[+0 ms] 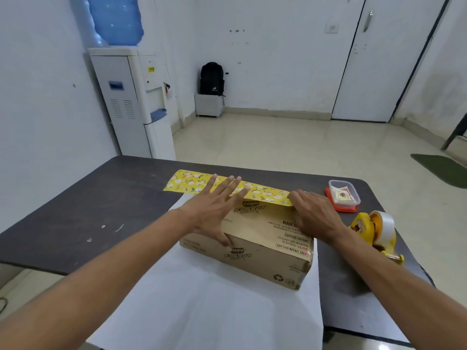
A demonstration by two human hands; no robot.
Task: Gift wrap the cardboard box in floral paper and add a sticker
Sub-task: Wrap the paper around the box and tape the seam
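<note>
A: Step?

B: First fold. The cardboard box sits on the floral paper, white side up, mid-table. The far edge is pulled up over the box top, yellow print showing.

A: Hands?

B: Left hand is open and flat, fingers spread, pressing the flap and the box top, gripping nothing. Right hand is curled at the flap's right end; looks like it's pinching the edge, can't tell for sure.

A: Next?

B: Probably hold the flap taut and tape it; the tape dispenser is just right of the box. Near side unwrapped. Sticker tub is untouched.
</note>
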